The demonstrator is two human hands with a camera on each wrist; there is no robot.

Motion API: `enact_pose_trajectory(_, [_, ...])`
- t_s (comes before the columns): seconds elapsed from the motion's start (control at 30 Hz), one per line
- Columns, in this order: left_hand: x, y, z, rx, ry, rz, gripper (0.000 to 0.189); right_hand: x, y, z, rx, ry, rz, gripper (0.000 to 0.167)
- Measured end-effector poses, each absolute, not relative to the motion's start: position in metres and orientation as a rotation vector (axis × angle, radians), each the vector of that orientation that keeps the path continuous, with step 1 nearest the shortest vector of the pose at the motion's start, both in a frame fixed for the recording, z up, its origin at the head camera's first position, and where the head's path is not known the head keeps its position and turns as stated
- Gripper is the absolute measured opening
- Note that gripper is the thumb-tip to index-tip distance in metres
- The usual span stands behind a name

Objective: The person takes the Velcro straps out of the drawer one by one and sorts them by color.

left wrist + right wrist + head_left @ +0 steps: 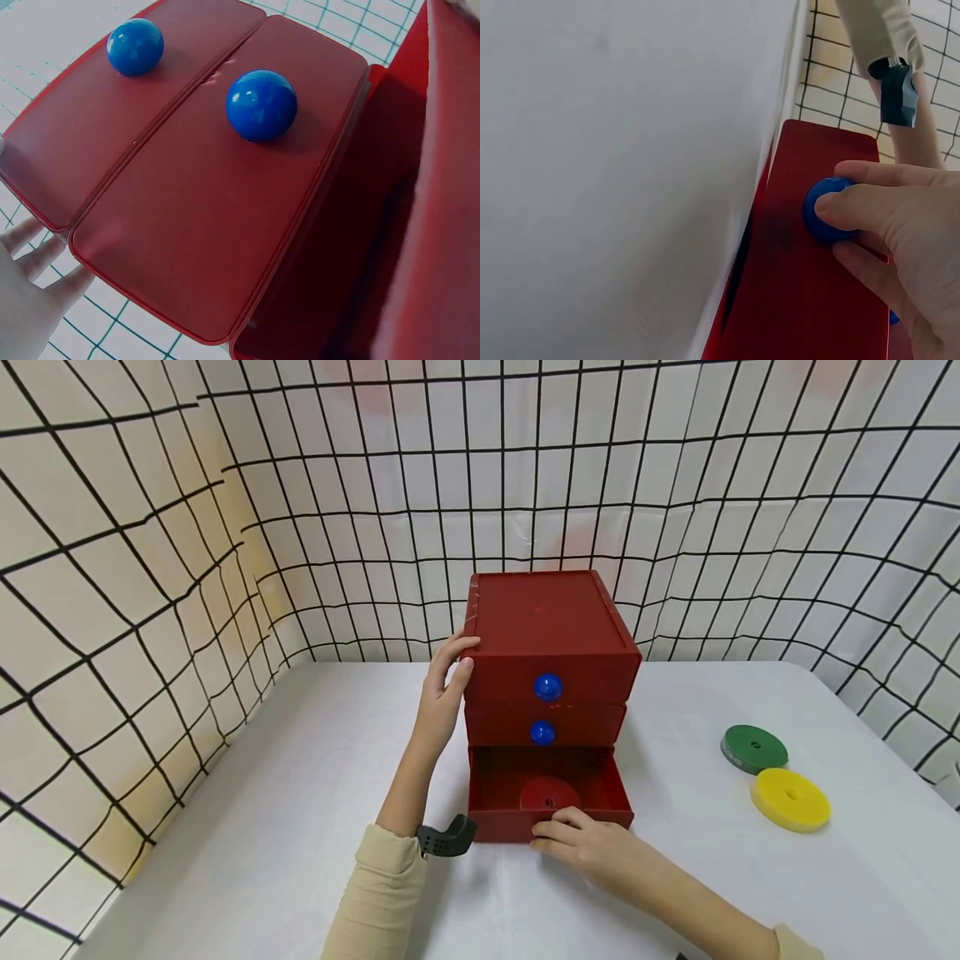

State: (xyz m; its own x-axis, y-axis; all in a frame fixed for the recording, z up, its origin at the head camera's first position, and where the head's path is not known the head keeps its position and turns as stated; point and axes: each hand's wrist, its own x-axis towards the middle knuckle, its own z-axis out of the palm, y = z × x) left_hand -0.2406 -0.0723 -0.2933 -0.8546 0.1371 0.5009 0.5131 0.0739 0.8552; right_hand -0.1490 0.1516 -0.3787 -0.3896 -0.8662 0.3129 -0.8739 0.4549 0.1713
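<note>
A red drawer cabinet (543,618) stands on the table, with round blue knobs on its fronts. Its bottom drawer (502,828) is pulled out, and a red disc (550,792) with a small centre hole lies inside. In the right wrist view, my right hand (600,853) grips that drawer's blue knob (823,232) between thumb and fingers. My left hand (444,693) rests against the cabinet's upper left side, its extended fingers along the side wall and thumb near the front corner. The upper and middle drawers are closed, their blue knobs (262,106) untouched.
To the right of the cabinet, a green disc (754,748) and a yellow disc (791,799) lie side by side on the white table (225,827). Behind and at the sides rise white walls (517,477) with a black grid.
</note>
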Motion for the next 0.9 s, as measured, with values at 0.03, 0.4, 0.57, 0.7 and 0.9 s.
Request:
enact_pose_trajectory(0.03, [-0.241,-0.072,-0.293,-0.65,-2.068,-1.849,0.033,-0.148,0.152,-0.379,1.477,-2.349,0.035,0.052])
enact_pose_trajectory(0.4, [-0.242,-0.073,-0.294,-0.662,-2.054,-1.848,0.032,-0.138,0.154,-0.378,1.511,-2.339,0.038,0.057])
enact_pose_trajectory(0.57, [-0.242,-0.073,-0.294,-0.656,-2.062,-1.845,0.032,-0.134,0.155,-0.377,1.527,-2.314,0.032,0.059])
enact_pose_trajectory(0.7, [-0.243,-0.073,-0.295,-0.651,-2.068,-1.842,0.032,-0.13,0.156,-0.377,1.535,-2.35,0.037,0.059])
enact_pose_trajectory(0.9, [-0.242,-0.073,-0.294,-0.658,-2.061,-1.837,0.032,-0.125,0.158,-0.375,1.575,-2.432,0.052,0.061])
